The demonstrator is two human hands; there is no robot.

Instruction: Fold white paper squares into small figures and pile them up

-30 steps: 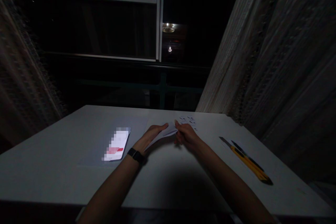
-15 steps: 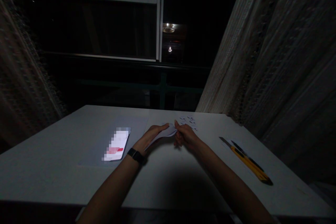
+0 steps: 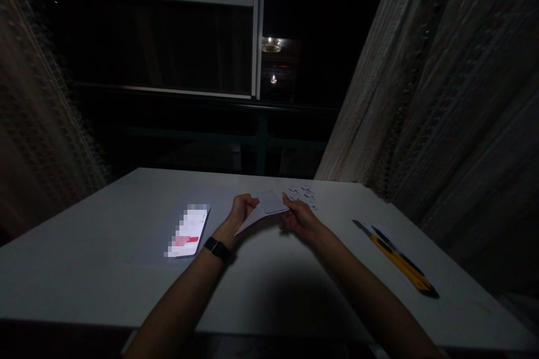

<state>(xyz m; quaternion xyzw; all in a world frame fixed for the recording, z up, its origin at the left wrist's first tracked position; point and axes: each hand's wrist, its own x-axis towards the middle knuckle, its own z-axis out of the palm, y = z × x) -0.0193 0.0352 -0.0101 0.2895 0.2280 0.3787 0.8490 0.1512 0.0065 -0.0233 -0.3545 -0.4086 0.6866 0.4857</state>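
- Your left hand (image 3: 243, 209) is closed on the left side of the folded paper (image 3: 265, 207), with the fingers curled over its upper edge.
- Your right hand (image 3: 300, 217) pinches the paper's right corner between thumb and fingertips.
- The paper is between your two hands, lifted just off the tabletop (image 3: 101, 275) towards its far middle. It does not lie flat.
- By its shape, some folding looks done. A flat flap faces up near your right hand, and a narrow point runs down towards your left wrist and the watch (image 3: 218, 249).
- How many folds it carries, or whether the creases are pressed sharp, is too dark to tell.
- I judge the piece part-way along. It is in the air and gripped at both ends, not set down as a finished shape.
- Small marked scraps (image 3: 304, 195) lie on the tabletop just beyond your right hand, apart from the paper.
- The yellow utility knife (image 3: 402, 268) lies well to your right, with a dark pen-like tool (image 3: 385, 238) beside it. Neither hand touches them.
- The lit phone (image 3: 188, 230) rests on a pale sheet (image 3: 151, 235) to your left, near your left hand but not touched.
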